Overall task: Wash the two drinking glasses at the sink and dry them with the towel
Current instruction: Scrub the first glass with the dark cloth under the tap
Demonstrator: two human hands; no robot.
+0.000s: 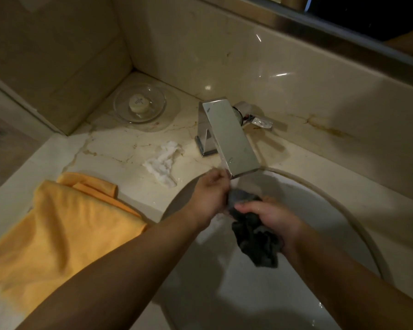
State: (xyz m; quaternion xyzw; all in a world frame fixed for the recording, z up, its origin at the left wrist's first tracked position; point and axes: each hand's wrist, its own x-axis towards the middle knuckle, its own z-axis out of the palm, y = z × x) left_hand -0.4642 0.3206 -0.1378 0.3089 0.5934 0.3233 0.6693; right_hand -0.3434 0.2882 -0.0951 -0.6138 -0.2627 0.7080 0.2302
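Possibly slippery: left hand [209, 197] grips blurred glass [237, 197] under faucet [231, 136], right hand [273, 219] clutches dark cloth [256, 244]; hard scrubbing could knock it against sink [324, 225].

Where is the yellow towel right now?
In the head view the yellow towel lies on the counter, left of the sink basin, with the crumpled white tissue just behind it.

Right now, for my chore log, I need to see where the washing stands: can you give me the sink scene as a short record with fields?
left hand: grips a blurred glass below the faucet
right hand: holds dark cloth against the glass
towel: orange, on counter left of sink
second glass: not in view
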